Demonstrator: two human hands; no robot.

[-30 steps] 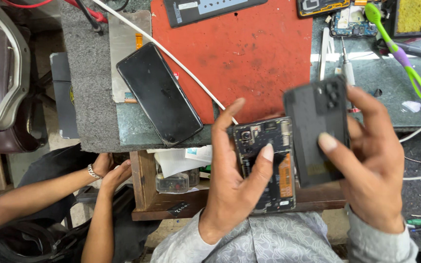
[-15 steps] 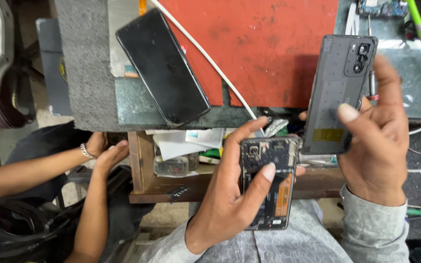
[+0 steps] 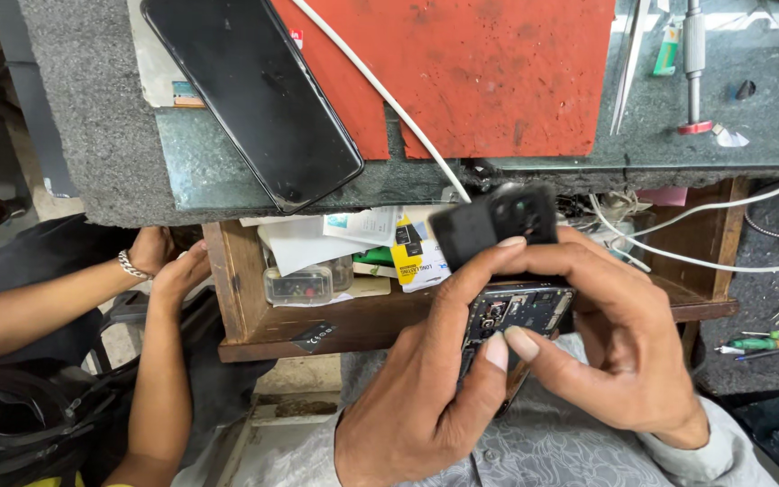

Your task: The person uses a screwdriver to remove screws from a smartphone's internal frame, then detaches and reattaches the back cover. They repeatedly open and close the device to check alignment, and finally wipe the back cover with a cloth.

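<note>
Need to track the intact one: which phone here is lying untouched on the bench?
The black phone lying screen-up beside the red mat; the opened phone is held in both hands.

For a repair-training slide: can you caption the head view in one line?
Left hand and right hand press a dark back cover onto an opened phone, below a bench.

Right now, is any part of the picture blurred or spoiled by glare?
Head view: the dark back cover above both hands is smeared by motion; the opened phone beneath it stays sharp; the black phone on the bench shows only a soft reflection, no harsh glare; light is even, shadows weak.
</note>
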